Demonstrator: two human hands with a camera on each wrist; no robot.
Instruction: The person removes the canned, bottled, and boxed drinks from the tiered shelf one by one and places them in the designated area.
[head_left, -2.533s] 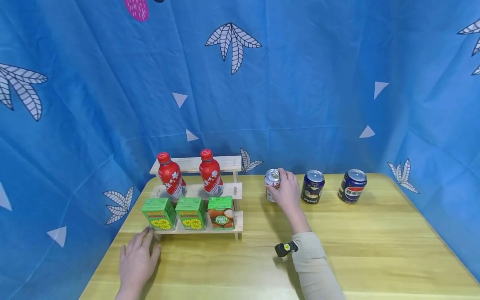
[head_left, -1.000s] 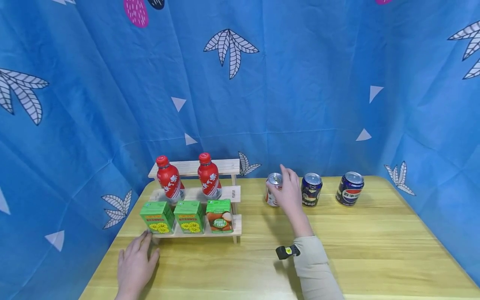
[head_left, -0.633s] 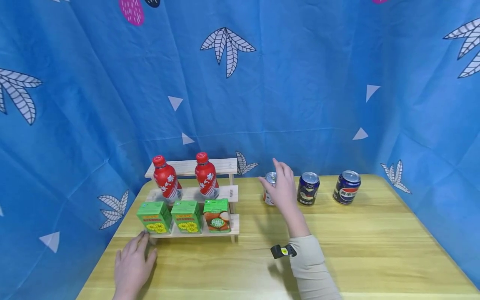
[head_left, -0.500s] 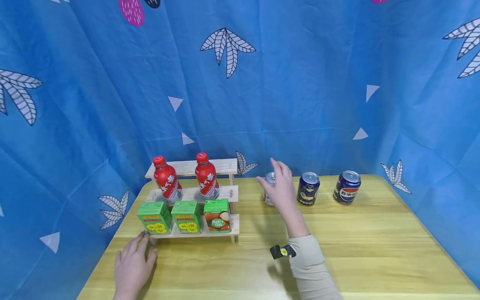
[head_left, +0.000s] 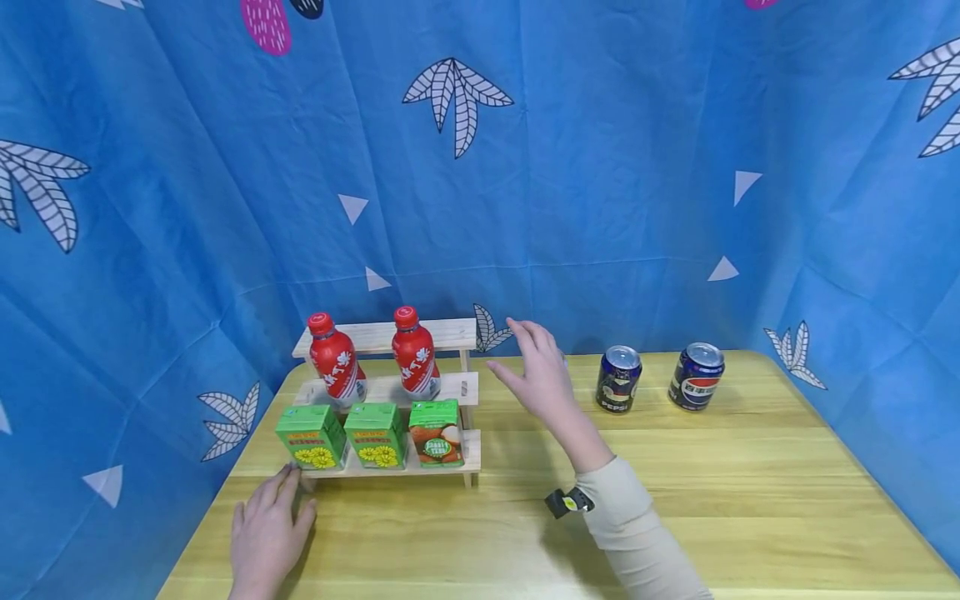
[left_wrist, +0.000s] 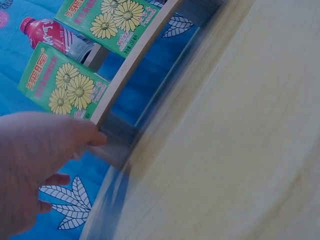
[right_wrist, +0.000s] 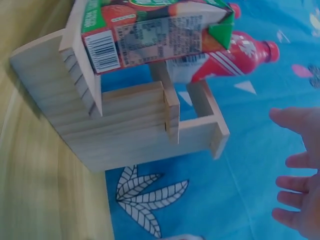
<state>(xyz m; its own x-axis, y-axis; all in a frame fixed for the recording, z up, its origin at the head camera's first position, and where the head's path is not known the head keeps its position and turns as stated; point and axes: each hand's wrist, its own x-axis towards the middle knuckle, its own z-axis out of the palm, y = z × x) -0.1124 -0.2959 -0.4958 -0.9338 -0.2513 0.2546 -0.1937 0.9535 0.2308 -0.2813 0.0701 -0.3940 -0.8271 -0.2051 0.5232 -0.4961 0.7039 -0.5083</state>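
Observation:
My right hand [head_left: 542,375] hovers with fingers spread between the shelf and the cans, holding nothing; the right wrist view shows the hand [right_wrist: 305,175] apart from the shelf. It hides nearly all of a silver-topped can behind it. My left hand [head_left: 270,529] lies at the front left corner of the wooden tiered shelf [head_left: 450,468], a fingertip touching its end in the left wrist view. On the lowest tier stand two green flower-print drink cartons [head_left: 311,437] [head_left: 377,437] and a lychee-picture carton [head_left: 437,433]. Two red bottles [head_left: 337,358] [head_left: 416,354] stand on the middle tier.
Two dark blue Pepsi cans [head_left: 618,381] [head_left: 697,377] stand upright to the right of my right hand. The wooden table [head_left: 750,500] is bordered by a blue patterned curtain [head_left: 637,167] at the back and sides.
My right hand has let go of the silver-topped can, spread its fingers and moved left toward the shelf. My left hand has stayed at the shelf corner.

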